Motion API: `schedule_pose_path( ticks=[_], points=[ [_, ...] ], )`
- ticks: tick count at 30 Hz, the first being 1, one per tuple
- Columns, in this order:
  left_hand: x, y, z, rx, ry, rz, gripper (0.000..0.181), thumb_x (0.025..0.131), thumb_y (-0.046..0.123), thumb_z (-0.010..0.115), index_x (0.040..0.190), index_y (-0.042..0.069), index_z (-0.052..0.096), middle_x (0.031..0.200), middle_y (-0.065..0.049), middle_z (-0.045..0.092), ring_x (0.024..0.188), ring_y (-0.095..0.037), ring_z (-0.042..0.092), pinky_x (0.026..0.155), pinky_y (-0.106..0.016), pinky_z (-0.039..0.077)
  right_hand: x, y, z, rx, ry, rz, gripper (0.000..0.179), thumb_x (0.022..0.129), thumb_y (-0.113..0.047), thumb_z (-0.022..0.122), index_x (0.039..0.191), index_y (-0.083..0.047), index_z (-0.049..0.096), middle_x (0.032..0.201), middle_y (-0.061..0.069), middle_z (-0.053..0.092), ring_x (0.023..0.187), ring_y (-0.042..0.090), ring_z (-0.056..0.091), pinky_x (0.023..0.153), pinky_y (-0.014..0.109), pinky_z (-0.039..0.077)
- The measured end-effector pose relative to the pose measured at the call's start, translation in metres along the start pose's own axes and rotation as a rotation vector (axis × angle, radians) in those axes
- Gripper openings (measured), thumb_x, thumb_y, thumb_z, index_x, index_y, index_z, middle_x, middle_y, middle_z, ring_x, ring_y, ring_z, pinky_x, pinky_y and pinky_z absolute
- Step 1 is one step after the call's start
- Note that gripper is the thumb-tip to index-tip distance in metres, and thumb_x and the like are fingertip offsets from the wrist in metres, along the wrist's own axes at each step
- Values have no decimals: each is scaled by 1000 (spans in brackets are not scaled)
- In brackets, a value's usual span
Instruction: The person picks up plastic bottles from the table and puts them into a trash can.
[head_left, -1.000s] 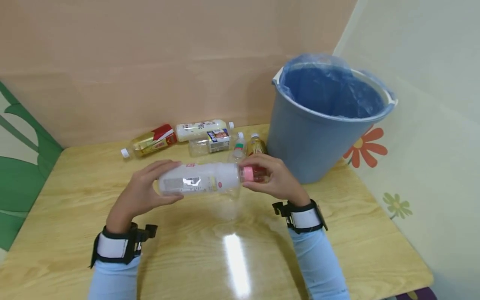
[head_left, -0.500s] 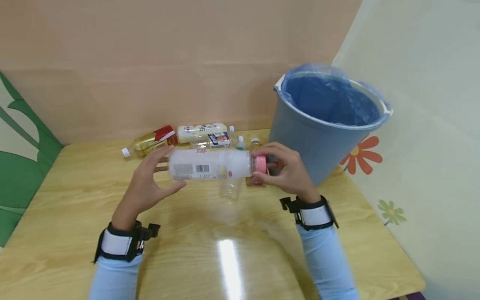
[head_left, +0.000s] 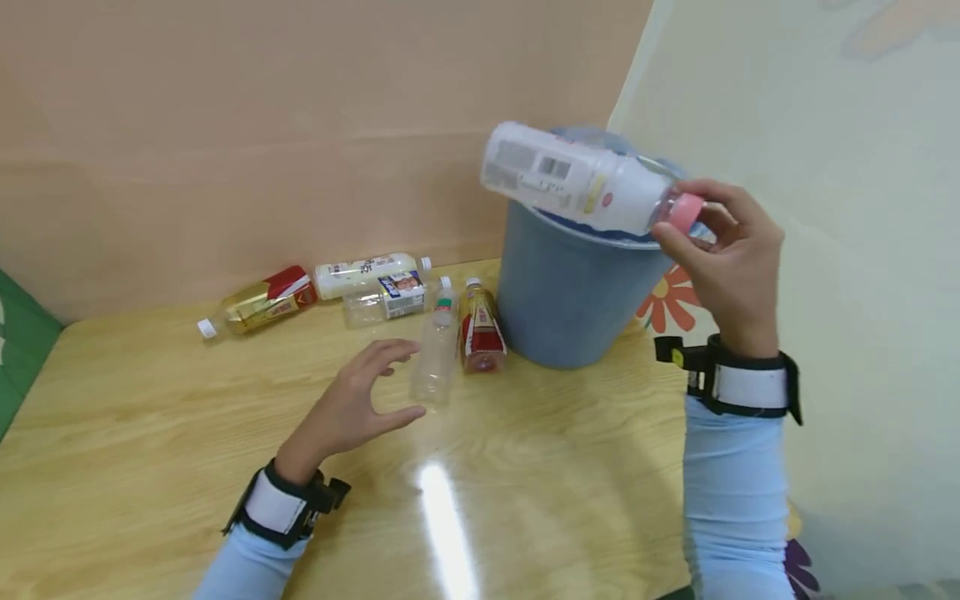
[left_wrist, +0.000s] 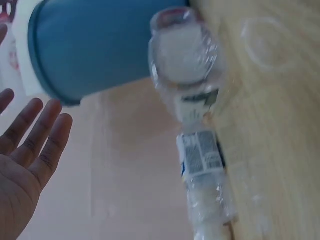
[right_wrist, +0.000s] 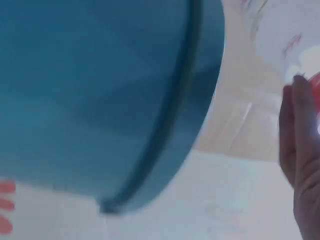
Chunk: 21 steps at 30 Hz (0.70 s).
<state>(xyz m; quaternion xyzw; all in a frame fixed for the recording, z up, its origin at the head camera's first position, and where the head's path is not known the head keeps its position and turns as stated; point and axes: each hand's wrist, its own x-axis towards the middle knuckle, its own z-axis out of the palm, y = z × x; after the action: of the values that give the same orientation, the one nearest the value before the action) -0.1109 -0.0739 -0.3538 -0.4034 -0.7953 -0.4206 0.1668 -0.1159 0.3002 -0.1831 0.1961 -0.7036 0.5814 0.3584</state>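
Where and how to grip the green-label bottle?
Likely its lower body, from the left: the green-label bottle lies cap away, a red-label bottle close on its right, the blue-label bottle near its cap, the left hand at its lower left.

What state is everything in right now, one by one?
Pink-capped bottle: held up, tilted, capped
Right hand: gripping that bottle's cap
Left hand: empty, fingers apart
Blue bucket: upright, open
Left red-labelled bottle: lying, capped
White bottle: lying, capped
Blue-labelled clear bottle: lying, cap unclear
Green-labelled clear bottle: lying, cap unclear
Red-labelled bottle beside bucket: lying, capped
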Motion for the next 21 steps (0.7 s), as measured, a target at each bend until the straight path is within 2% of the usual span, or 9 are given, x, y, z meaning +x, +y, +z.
schedule_pose_path(
  ticks=[3,6,9,13,17,21],
  points=[
    [1,3,12,-12,-42,6,70,73,29,79,133,10,48,132,-12,53,114,-21,52,84,-43,57,7,1,-15,-92,143,80,40,69,5,76,108,1,68,111,11,63,90,24,58,69,11,56],
    [0,6,17,-11,-67,-1,70,73,32,78,133,10,49,133,-10,52,116,-20,51,85,-43,57,10,5,-26,-232,209,140,40,71,0,77,109,-4,69,111,7,63,89,22,58,67,9,55],
    [-1,8,20,-8,-85,-14,71,74,34,78,134,12,48,133,-9,52,118,-20,50,86,-43,57,9,10,-34,-379,223,189,40,73,-6,77,113,-8,68,112,1,63,91,18,58,67,8,53],
    [-4,8,17,-3,-90,-45,71,74,35,77,134,13,48,134,-8,52,118,-19,50,88,-43,56,8,17,-36,-464,220,210,42,74,-9,76,115,-11,68,111,-3,62,91,15,58,68,7,51],
    [-5,8,13,-8,-69,-43,71,73,32,78,134,13,48,133,-9,53,117,-20,51,87,-43,56,9,19,-36,-505,210,203,42,75,-11,77,116,-13,67,112,-3,63,91,14,57,69,7,50],
    [-5,6,12,-2,-51,-20,70,73,31,79,133,10,49,132,-9,54,115,-19,52,85,-44,57,9,20,-35,-514,167,239,47,75,-15,77,121,-16,64,120,1,62,100,16,56,72,6,50]
  ],
)
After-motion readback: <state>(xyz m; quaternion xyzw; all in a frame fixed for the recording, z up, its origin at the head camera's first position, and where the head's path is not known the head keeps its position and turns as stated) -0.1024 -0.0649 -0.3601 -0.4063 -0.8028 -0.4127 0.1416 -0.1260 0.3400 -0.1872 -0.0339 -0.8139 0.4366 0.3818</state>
